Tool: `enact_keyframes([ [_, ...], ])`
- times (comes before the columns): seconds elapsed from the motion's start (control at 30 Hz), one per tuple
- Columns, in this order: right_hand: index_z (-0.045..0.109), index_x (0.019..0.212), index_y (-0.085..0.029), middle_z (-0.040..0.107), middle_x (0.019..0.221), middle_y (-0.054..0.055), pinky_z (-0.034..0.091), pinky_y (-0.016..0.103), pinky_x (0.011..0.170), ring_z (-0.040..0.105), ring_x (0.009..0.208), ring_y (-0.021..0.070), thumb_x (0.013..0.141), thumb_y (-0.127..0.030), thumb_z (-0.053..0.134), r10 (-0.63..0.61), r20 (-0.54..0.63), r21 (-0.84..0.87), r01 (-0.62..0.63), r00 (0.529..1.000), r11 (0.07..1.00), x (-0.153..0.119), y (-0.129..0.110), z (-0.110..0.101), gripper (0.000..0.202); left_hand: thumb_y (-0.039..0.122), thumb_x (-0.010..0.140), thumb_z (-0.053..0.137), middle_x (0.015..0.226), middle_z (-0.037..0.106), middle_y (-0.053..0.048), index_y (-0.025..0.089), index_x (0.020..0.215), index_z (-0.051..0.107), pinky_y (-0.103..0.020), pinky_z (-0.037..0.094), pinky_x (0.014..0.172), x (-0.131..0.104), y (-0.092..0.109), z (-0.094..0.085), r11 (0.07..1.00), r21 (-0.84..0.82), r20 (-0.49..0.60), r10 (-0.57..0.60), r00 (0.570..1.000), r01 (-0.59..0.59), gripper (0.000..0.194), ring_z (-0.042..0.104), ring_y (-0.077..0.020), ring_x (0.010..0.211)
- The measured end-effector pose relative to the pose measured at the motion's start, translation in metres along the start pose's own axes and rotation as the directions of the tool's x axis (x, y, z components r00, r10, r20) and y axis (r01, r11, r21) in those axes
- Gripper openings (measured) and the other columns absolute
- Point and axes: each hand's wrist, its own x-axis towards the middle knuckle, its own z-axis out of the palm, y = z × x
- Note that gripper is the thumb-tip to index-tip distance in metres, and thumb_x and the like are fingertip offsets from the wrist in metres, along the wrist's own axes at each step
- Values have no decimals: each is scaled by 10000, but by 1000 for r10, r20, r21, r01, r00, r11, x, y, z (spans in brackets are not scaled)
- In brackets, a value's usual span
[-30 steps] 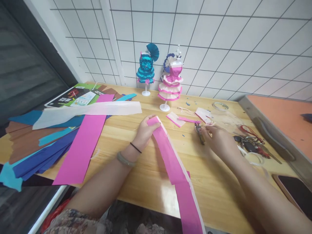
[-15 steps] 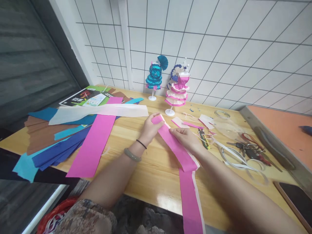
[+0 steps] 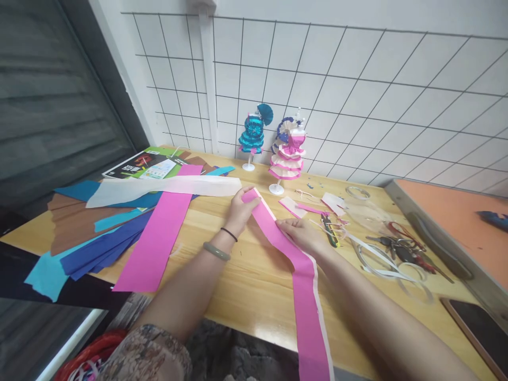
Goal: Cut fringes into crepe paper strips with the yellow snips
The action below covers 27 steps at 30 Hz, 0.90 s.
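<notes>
A long pink strip (image 3: 308, 301) with a pale edge along its right side runs from my hands down over the table's front edge. My left hand (image 3: 240, 211) pinches its upper end between thumb and fingers. Further down the pale edge, my right hand (image 3: 299, 233) grips the strip with its fingertips. To the left, another pink strip (image 3: 153, 243) lies flat, crossed by a white strip (image 3: 214, 186). Behind my hands stand a small pink and white ruffled dress (image 3: 286, 161) and a teal one (image 3: 251, 135) on stands.
Blue strips (image 3: 107, 246) and brown ones (image 3: 67, 217) fan out at the left beside a printed sheet (image 3: 135, 165). At the right are a cutter (image 3: 330, 231), keys (image 3: 402, 251), clear tape rolls (image 3: 357, 193), a phone (image 3: 476, 328) and an orange-topped surface (image 3: 456, 217).
My right hand has moved slightly down along the strip, away from my left hand. The fold in the strip below it has opened out. The camera view has tilted up a little.
</notes>
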Motion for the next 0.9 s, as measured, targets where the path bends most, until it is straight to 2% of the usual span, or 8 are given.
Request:
enact_keyframes([
  [0.1,589,584,-153,480,430,-51,242,207,392,356,371,64,716,-521,562,47,-13,0,-47,999,999,-4,8,-4,392,245,610,689,934,593,-42,177,1078,577,-249,447,697,4,-4,-3,1000,-15,-14,-22,1000,22,486,533,-124,760],
  [0.2,651,909,-149,606,562,-26,345,205,423,483,439,88,695,-366,637,49,-79,83,-42,996,996,-6,16,-9,305,245,602,694,910,594,-40,170,1082,573,-248,446,693,7,-8,-6,998,-48,-22,-45,999,44,500,531,-118,740],
  [0.27,550,1161,-175,675,766,8,417,209,486,563,545,101,649,-235,685,24,-167,156,3,986,988,-7,19,-13,533,237,593,700,921,596,-44,160,1082,569,-247,446,708,10,-11,-8,994,-95,-40,-58,998,54,512,535,-116,747],
  [0.33,462,1262,-194,677,924,49,460,222,541,600,627,112,651,-218,691,47,-211,214,0,976,977,-10,21,-18,653,226,582,707,923,599,-46,151,1072,571,-247,446,728,13,-13,-10,987,-149,-54,-61,997,52,514,542,-115,757],
  [0.4,477,1251,-187,678,921,66,472,233,541,605,627,121,704,-307,662,102,-175,253,-56,979,966,-14,22,-20,590,212,570,713,926,603,-47,148,1056,578,-252,447,750,17,-16,-13,981,-191,-65,-53,996,39,509,550,-119,776],
  [0.5,567,1137,-171,674,778,42,464,221,520,586,579,116,728,-417,635,146,-12,244,-138,989,960,-24,24,-19,482,186,543,720,939,608,-45,154,1037,593,-264,449,773,24,-18,-18,974,-223,-115,-60,992,33,510,563,-126,802],
  [0.67,606,998,-163,661,789,27,453,216,562,583,608,107,667,-382,708,82,285,179,-138,955,974,-46,34,-6,410,150,534,720,860,615,-34,155,1042,590,-280,463,763,33,-15,-26,954,-297,-170,-97,981,43,524,575,-117,744],
  [0.9,576,801,-136,574,637,-18,390,216,501,490,512,79,657,-398,699,118,383,40,-144,916,989,-79,54,-9,322,131,519,713,832,626,-35,138,922,615,-281,479,723,44,-22,-37,960,-280,-272,-53,961,-26,414,579,-128,725],
])
